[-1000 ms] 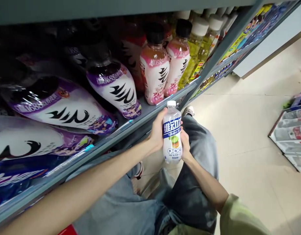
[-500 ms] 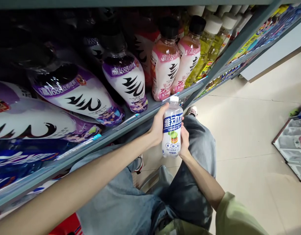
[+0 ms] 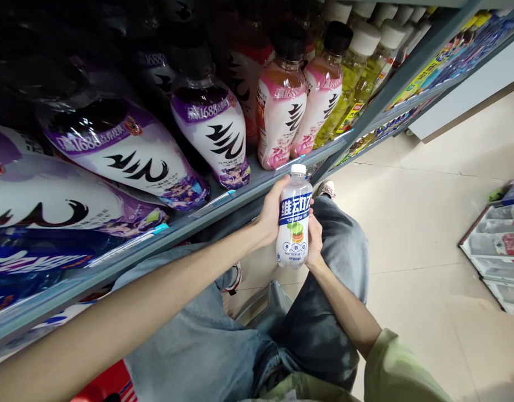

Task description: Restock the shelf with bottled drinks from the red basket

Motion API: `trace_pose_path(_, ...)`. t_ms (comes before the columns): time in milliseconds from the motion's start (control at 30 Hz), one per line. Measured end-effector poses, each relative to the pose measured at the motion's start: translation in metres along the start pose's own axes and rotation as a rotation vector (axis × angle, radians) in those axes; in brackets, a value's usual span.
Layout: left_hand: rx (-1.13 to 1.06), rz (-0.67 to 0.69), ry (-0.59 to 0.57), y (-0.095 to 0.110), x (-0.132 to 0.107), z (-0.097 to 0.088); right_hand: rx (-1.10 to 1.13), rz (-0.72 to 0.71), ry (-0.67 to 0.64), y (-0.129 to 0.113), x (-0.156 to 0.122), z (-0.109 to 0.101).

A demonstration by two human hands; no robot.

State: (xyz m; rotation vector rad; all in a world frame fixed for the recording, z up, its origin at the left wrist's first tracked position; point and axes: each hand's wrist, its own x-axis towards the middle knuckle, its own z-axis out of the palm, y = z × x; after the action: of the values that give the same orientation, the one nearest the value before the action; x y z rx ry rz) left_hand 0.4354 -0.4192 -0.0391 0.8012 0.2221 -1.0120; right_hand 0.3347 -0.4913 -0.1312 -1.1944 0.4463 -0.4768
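Note:
Both hands hold one small white drink bottle [image 3: 294,220] with a white cap and a blue band of lettering, upright, just in front of the grey shelf edge [image 3: 223,204]. My left hand [image 3: 268,215] wraps its left side, thumb near the neck. My right hand [image 3: 314,240] grips its lower right side from behind. Directly behind the bottle stand pink-labelled bottles [image 3: 280,114] on the shelf.
The shelf carries purple-labelled bottles [image 3: 210,125], yellow-green bottles [image 3: 357,72] and blue packs [image 3: 26,262] lower left. My jeans-clad legs [image 3: 323,312] are below. Beige tiled floor [image 3: 424,223] lies to the right, with a low rack of bottles [image 3: 497,245] at the far right edge.
The bottle and both hands have risen slightly toward the shelf edge. The view shifted, bringing the shelf bottles lower and to the right in the picture.

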Motion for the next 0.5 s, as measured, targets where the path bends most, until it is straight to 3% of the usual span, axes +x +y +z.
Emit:
trace_pose_path(200,0.001,-0.007,0.017,-0.0003,0.0001,0.0005,0.057,-0.034,-0.029,0.0017,0.0008,-0.0008)
trace_pose_path(500,-0.010,-0.003,0.024,-0.0008,0.0005,0.0009,-0.034,0.008,0.008,-0.0018,0.0000,0.0006)
